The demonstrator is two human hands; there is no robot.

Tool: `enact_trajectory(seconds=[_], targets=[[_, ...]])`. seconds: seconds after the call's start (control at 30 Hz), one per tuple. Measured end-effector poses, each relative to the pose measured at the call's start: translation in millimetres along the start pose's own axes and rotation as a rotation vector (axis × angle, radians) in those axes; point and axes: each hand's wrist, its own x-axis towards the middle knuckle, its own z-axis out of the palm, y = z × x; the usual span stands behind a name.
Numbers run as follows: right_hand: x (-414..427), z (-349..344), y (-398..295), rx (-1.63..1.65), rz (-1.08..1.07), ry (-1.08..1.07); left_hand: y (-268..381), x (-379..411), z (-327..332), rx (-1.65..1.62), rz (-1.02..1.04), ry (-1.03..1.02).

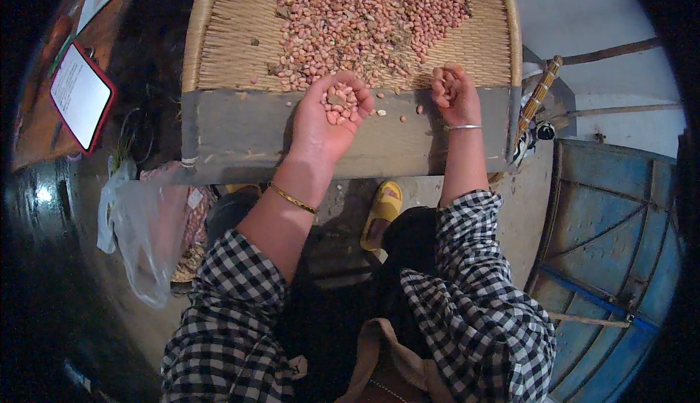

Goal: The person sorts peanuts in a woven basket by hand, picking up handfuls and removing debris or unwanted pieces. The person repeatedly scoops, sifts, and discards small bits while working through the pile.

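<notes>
Shelled peanuts (350, 14) with bits of debris lie spread over a woven wicker winnowing tray (235, 36), whose near edge is covered by a grey cloth band (240, 129). My left hand (333, 107) is palm up over this edge, fingers curled around a small heap of peanuts, with a brown fragment on top. To its right, my right hand (454, 94) is raised above the tray's near right part with fingers curled inward and several peanuts in its palm. A few loose peanuts rest on the cloth band between the two hands.
On the left, a wooden table (38, 118) bears a lit tablet in a red case (85, 96). Below it hang or lie clear plastic bags (147, 233). A straw broom (538, 96) leans right of the tray, near a blue metal door (607, 239). A yellow slipper (383, 214) is on a foot below.
</notes>
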Motion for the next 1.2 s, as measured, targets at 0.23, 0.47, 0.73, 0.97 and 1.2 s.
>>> enact_trajectory(seconds=[0.23, 0.47, 0.73, 0.97, 1.2], targets=[[27, 20, 26, -1.639, -0.246, -0.111, 1, 0, 2, 0.06, 0.024, 0.03], [13, -10, -3, -0.288, 0.139, -0.259, 4, -2, 4, 0.067, 0.046, -0.013], [-31, -22, 22, -1.25, -0.032, 0.098, 1, -1, -4, 0.027, 0.001, -0.05], [-33, -4, 29, -0.544, 0.095, -0.168, 2, 0, -3, -0.022, 0.009, -0.088], [-56, 105, 26, 0.614, 0.187, -0.428, -3, 1, 1, -0.111, 0.039, -0.122]])
